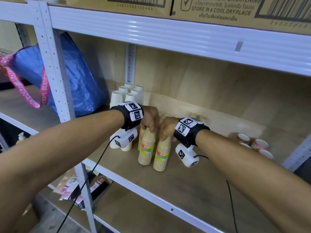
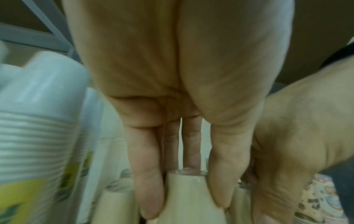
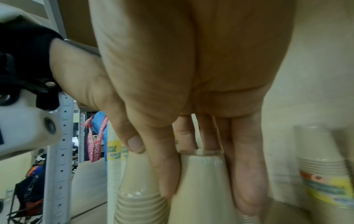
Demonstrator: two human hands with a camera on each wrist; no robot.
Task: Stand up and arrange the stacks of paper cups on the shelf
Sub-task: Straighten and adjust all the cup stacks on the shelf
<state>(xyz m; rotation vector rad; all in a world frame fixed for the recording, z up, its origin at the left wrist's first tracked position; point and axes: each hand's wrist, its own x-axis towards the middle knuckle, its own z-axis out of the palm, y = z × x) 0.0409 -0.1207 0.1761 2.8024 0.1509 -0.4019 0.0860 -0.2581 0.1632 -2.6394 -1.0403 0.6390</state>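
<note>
Two brown paper-cup stacks with yellow-green labels stand upright side by side on the wooden shelf board [image 1: 193,185]. My left hand [image 1: 149,127] grips the top of the left stack [image 1: 146,152] from above; in the left wrist view my fingers [image 2: 149,189] and thumb wrap its tapered top [image 2: 188,195]. My right hand [image 1: 165,134] grips the top of the right stack [image 1: 161,157] the same way, fingers [image 3: 247,181] down both sides of its top [image 3: 201,181]. Another brown stack [image 1: 140,140] stands just behind, mostly hidden.
Several white cup stacks [image 1: 127,95] stand upright at the back left, by the rear post. Patterned cups [image 1: 254,145] lie on their sides at the right. A blue bag [image 1: 77,76] with a pink strap fills the left bay. Cardboard boxes [image 1: 218,9] sit on the shelf above.
</note>
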